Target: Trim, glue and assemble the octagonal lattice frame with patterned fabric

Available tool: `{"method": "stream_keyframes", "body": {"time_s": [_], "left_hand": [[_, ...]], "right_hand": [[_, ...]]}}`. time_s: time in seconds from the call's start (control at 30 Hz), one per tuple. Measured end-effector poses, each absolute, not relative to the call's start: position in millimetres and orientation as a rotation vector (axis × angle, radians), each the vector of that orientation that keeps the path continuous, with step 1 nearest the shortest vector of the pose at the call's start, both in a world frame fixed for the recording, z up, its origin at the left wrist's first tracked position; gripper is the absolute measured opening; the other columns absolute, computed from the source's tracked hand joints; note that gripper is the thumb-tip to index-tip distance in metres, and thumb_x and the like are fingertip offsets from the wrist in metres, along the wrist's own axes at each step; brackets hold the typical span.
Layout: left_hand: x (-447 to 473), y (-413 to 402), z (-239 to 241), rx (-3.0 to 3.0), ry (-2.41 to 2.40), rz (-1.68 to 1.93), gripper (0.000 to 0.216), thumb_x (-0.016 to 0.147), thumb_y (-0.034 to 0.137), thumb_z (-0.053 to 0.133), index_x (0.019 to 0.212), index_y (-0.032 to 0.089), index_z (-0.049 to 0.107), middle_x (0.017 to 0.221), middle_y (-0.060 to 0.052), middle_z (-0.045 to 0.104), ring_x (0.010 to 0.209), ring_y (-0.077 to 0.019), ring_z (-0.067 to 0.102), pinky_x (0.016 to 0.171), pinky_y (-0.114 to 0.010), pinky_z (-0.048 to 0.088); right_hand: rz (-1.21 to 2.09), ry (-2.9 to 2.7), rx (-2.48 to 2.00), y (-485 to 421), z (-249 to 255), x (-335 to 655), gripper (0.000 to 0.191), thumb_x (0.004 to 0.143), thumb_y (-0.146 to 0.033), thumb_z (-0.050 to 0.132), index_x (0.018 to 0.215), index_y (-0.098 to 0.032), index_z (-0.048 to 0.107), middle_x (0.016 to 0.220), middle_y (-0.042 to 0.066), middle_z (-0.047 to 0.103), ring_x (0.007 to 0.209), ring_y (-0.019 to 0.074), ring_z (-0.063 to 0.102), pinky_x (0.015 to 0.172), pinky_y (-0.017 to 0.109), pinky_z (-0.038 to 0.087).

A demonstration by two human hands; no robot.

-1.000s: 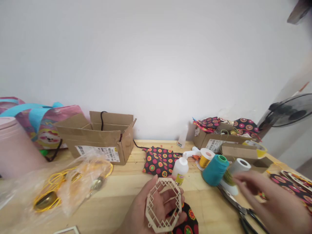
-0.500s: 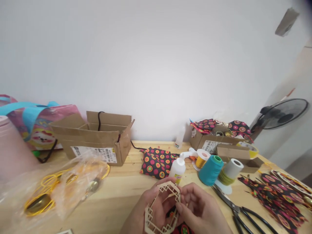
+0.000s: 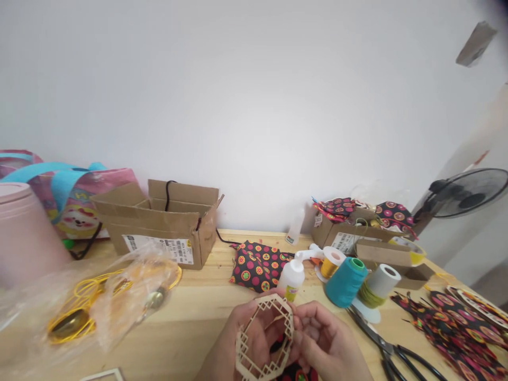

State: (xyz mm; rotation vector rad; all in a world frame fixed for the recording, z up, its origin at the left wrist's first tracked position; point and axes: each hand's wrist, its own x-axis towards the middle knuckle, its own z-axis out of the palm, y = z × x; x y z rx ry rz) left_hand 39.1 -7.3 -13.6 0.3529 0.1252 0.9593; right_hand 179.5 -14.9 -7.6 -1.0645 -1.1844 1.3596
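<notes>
Holding a wooden lattice frame (image 3: 265, 338) in both hands, bottom centre of the frame

The octagonal lattice frame stands tilted on edge just above the desk (image 3: 198, 323), low in the middle of the picture. Its lowest rim runs to the bottom edge and is partly cut off there. The left hand (image 3: 238, 346) cups it from behind, with its fingers (image 3: 248, 317) curled around the left side. The right hand (image 3: 327, 346) has its fingers (image 3: 296, 325) pinched on the right rim. Both wrists are cut off at the bottom. A scrap of patterned cloth (image 3: 296, 373) beneath the hands is mostly hidden, with only a sliver showing.

Just behind the hands stand a white glue bottle (image 3: 291, 275), a teal thread cone (image 3: 347, 275) and a pale spool (image 3: 379, 286). The scissors (image 3: 391, 349) at lower right lose their handles past the edge. At lower left, a crumpled plastic bag (image 3: 119, 296) blurs the yellow rings inside it. The pink tub (image 3: 24, 233) is clipped by the left edge, and the fan (image 3: 464, 193) by the right edge.

A second ago the left hand held the frame alone and flatter, while the right hand was out by the pale spool at lower right. Half a second ago both hands were on the frame, as they are now.
</notes>
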Motion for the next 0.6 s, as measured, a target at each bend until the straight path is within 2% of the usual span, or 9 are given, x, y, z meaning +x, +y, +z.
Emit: {"method": "stream_keyframes", "body": {"time_s": [0.17,0.27,0.47,0.6], "left_hand": [[39,-7,-15,0.332,0.093,0.991,0.029,0.081,0.023,0.043,0.098,0.017,0.066,0.09,-0.008,0.07,0.087,-0.0189,0.062,0.077,-0.03,0.043],[39,-7,-16,0.317,0.117,0.974,0.03,0.082,0.025,0.042,0.096,0.015,0.067,0.09,-0.009,0.071,0.087,-0.0189,0.062,0.075,-0.029,0.043],[38,-8,-9,0.286,0.116,0.962,0.032,0.083,0.027,0.039,0.096,0.017,0.066,0.088,-0.009,0.071,0.082,-0.0188,0.064,0.072,-0.03,0.044],[39,-8,-7,0.29,0.116,0.938,0.036,0.084,0.026,0.034,0.093,0.014,0.067,0.089,-0.01,0.071,0.085,-0.0192,0.063,0.075,-0.033,0.044]], "right_hand": [[1.247,-1.177,-1.07,-16,-11,177,0.032,0.059,-0.043,0.074,0.07,-0.016,0.061,0.055,-0.002,0.058,0.046,0.0072,0.05,0.046,0.017,0.041],[1.226,-1.242,-1.105,-15,-12,180,0.031,0.063,-0.046,0.07,0.073,-0.016,0.063,0.058,0.001,0.063,0.048,0.0088,0.053,0.047,0.018,0.042],[1.253,-1.356,-1.099,-16,-7,189,0.029,0.07,-0.045,0.064,0.08,-0.017,0.067,0.066,0.004,0.069,0.056,0.0147,0.062,0.054,0.023,0.051],[1.229,-1.417,-1.128,-15,-7,190,0.027,0.072,-0.042,0.063,0.082,-0.017,0.067,0.066,0.006,0.07,0.055,0.0155,0.063,0.053,0.023,0.051]]}}
